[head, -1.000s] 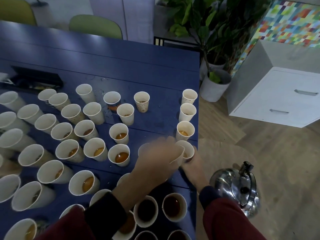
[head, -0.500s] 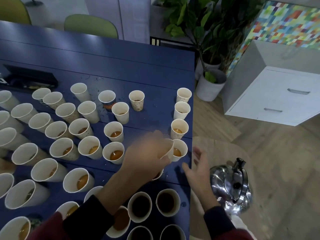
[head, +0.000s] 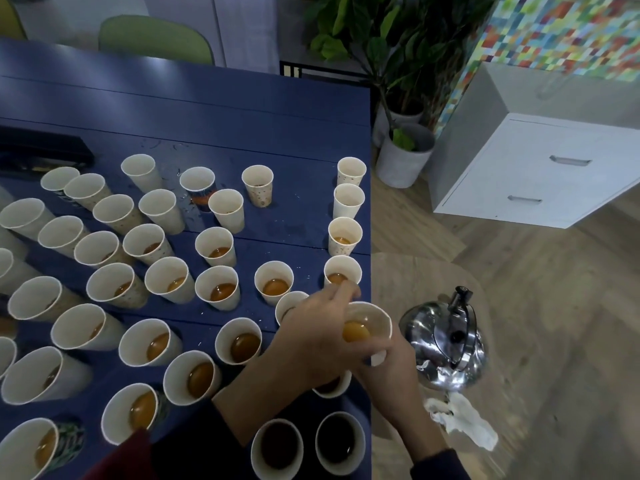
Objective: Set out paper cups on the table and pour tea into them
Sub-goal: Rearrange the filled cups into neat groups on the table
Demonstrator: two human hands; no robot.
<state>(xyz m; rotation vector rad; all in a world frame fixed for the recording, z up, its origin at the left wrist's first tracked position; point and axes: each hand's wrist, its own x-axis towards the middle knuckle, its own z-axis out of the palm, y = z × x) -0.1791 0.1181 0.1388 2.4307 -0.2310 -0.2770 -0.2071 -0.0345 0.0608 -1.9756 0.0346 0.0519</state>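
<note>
Blue table (head: 242,109) crowded with paper cups (head: 221,209), most holding amber tea. At its right edge, one tea-filled cup (head: 367,320) gripped by both hands: left hand (head: 311,344) pinching the rim, right hand (head: 391,372) curled round the wall. Perhaps lifted off the tabletop; hard to tell. Just beside, a steel kettle (head: 446,344) on a wooden stool (head: 408,275), with a crumpled tissue (head: 460,420) near.
</note>
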